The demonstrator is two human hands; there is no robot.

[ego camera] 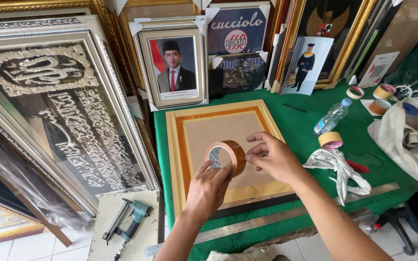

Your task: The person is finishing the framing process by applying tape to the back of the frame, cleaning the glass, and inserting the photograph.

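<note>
My left hand [208, 189] holds a roll of brown tape [228, 155] upright from below, thumb and fingers on its rim. My right hand [273, 155] pinches the roll's right edge with its fingertips. Both hands hover over a wooden picture frame [175, 154] that lies back side up, with a brown backing board, on a green-covered table [306, 123].
A long metal ruler [267, 222] lies along the table's front edge. A plastic bottle [332, 116], tape rolls [331, 140], a white rag [339, 166] and a plastic bag [402, 140] are at right. Framed pictures lean at the back and left. A staple gun [126, 220] rests on a board below left.
</note>
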